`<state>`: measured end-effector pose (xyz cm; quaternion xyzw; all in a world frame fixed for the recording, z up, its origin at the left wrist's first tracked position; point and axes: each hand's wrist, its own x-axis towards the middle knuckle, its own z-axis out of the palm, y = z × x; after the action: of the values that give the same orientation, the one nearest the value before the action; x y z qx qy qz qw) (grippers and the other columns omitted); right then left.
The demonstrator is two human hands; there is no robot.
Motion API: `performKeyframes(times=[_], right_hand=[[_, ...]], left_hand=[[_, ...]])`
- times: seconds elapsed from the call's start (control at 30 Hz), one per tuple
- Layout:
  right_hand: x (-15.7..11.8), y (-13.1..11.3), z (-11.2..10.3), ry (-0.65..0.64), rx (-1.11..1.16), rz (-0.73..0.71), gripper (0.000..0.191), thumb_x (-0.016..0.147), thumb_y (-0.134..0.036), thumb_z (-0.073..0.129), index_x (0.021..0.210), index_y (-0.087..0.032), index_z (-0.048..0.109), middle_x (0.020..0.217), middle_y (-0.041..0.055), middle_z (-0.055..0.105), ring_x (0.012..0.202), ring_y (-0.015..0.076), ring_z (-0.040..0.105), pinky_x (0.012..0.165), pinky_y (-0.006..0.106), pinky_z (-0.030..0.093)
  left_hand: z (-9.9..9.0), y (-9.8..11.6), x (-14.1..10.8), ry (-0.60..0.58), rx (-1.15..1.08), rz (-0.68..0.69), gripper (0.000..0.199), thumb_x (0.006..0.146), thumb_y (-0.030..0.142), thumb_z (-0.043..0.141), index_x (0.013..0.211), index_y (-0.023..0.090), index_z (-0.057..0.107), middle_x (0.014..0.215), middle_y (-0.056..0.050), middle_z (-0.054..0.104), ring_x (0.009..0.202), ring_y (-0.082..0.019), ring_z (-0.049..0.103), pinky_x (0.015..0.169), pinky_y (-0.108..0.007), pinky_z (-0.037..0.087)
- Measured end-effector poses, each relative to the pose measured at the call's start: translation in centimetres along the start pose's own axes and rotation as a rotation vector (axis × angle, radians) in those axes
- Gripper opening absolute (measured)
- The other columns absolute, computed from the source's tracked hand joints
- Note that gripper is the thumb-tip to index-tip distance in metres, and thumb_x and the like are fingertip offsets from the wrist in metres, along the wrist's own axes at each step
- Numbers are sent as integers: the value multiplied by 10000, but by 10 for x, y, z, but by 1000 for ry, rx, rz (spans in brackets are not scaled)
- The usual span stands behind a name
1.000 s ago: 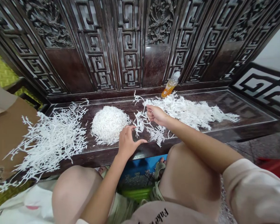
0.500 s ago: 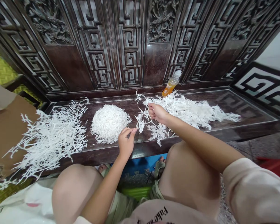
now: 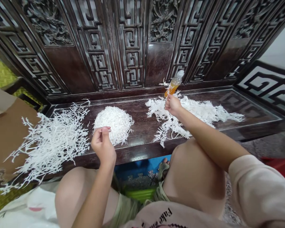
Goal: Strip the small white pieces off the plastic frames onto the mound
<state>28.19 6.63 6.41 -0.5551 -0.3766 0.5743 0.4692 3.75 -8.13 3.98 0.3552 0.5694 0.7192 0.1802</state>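
My left hand [image 3: 103, 145] is at the near left edge of a round heap of small white pieces [image 3: 116, 122], thumb and fingertips pinched together. Whatever is between those fingertips is too small to make out. Closed around a white branched plastic stem [image 3: 166, 85], my right hand [image 3: 173, 104] is raised over the right pile. The stem's forked tips stick up above the fist, in front of the bottle. Below that hand spreads a pile of white branching stems with fine tips [image 3: 201, 112]. On the left lies a tangled pile of bare-looking white branches [image 3: 54, 136].
A bottle of orange drink [image 3: 173, 87] stands at the back of the dark wooden bench [image 3: 140, 139], against a carved backrest [image 3: 133, 57]. Brown cardboard [image 3: 9, 136] lies at the left. My knees are close to the bench's front edge.
My left hand has moved left, from beside the stem to the round heap. My right hand has moved right and slightly up, carrying the stem away from the middle of the bench.
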Motion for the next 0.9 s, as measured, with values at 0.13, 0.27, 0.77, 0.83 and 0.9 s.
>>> performKeyframes(times=[0.13,0.27,0.77,0.83,0.9], right_hand=[[-15,10,15,-166,-1,72,311,823,-301,315,570,-204,162,346,-95,133,329,65,93,367,220,88],[-35,16,42,-307,-17,116,316,833,-295,301,561,-202,170,354,-93,131,333,61,89,368,216,87],[-49,25,65,-339,-72,146,305,845,-267,298,563,-198,203,372,-93,142,339,51,100,366,204,96],[-50,25,66,-343,-65,153,303,844,-264,292,562,-197,207,366,-94,141,337,51,97,365,202,95],[-50,25,66,-351,-59,157,302,841,-261,294,558,-196,210,361,-94,140,334,50,99,365,200,96]], left_hand=[[-1,-42,28,-72,122,-187,256,711,402,488,705,162,576,718,-13,581,647,-119,514,643,-233,385],[6,-81,34,-378,407,-287,215,687,368,515,723,177,608,724,-31,598,665,-151,527,640,-254,362],[17,-21,-2,-799,553,299,264,785,376,420,779,197,615,752,-22,590,717,-140,522,712,-270,373],[20,-20,-10,-855,545,323,231,749,389,485,787,200,612,735,-18,585,713,-143,520,717,-278,372],[23,-26,-17,-871,545,315,207,747,366,500,799,199,610,727,-19,579,699,-142,516,705,-278,376]])
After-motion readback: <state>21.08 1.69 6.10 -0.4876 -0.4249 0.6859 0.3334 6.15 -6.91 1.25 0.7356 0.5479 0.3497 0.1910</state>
